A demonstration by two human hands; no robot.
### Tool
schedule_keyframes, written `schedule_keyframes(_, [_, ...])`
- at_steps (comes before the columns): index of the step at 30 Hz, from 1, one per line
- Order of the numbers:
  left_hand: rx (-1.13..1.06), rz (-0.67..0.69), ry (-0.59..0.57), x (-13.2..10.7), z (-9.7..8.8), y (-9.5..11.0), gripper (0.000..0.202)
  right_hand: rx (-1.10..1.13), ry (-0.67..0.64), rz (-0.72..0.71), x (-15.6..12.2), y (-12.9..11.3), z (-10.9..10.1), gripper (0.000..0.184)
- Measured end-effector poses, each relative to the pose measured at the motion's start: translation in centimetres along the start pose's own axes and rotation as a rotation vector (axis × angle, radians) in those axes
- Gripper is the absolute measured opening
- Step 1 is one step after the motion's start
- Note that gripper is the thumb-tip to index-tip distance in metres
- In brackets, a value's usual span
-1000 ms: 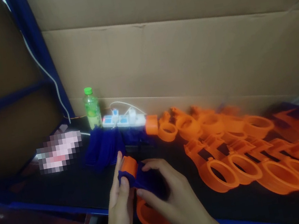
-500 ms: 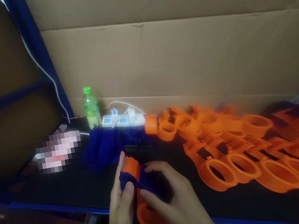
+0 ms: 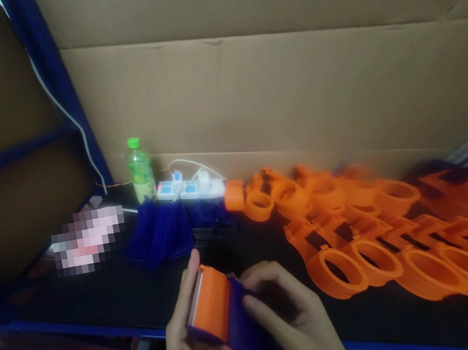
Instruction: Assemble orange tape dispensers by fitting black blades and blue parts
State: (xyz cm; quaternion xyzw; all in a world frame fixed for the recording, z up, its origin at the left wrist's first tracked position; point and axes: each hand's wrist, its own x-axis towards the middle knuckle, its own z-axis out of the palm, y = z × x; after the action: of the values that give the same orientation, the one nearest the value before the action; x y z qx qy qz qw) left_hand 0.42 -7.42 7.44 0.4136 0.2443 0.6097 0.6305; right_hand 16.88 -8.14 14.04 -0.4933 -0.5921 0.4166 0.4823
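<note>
My left hand [image 3: 190,339] grips an orange plastic part [image 3: 211,302] from the left, fingers along its side and thumb under it. A dark blue strap [image 3: 246,323] wraps over the part's right end. My right hand [image 3: 295,315] is curled on that blue strap, fingertips pressing it against the part. Both hands are at the near edge of the black table [image 3: 101,295].
Several orange ring-shaped parts [image 3: 389,232] cover the table's right side. A heap of blue straps [image 3: 160,233] lies behind my hands. A green-capped bottle [image 3: 141,170] and a white power strip [image 3: 191,188] stand against the cardboard wall [image 3: 268,90]. A blue frame post [image 3: 49,81] rises at left.
The orange part has turned and come nearer in my hands, showing its broad face. The blue strap now lies over its right end. The lower orange ring is hidden.
</note>
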Motion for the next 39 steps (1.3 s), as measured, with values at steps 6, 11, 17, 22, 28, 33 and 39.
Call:
schedule_keyframes(6, [0.17,0.087,-0.091,0.0,-1.2,0.1,0.096,0.16,-0.033,0.061,-0.1,0.3,0.7,0.012])
schedule_keyframes(11, [0.17,0.145,-0.141,0.0,-1.5,-0.2,0.098,0.218,-0.035,0.085,-0.2,0.2,0.7,0.013])
schedule_keyframes(17, [0.174,0.218,-0.236,0.4,-1.1,-0.1,0.096,0.262,-0.058,0.122,-0.4,0.7,0.6,0.013])
schedule_keyframes(22, [0.202,0.214,-0.263,0.7,-1.3,-0.2,0.092,0.308,-0.064,0.127,-0.4,1.1,0.6,0.012])
schedule_keyframes(28, [0.207,0.227,-0.234,0.7,-0.9,0.1,0.093,0.34,-0.1,0.121,0.0,1.1,0.5,0.008])
schedule_keyframes(33, [0.1,0.132,-0.157,0.4,-0.9,-0.4,0.098,0.17,-0.018,0.06,0.3,1.4,0.9,0.009])
schedule_keyframes(39, [-0.045,0.107,-0.004,0.4,-0.8,-1.3,0.089,-0.409,0.084,-0.298,-0.7,1.8,1.3,0.031])
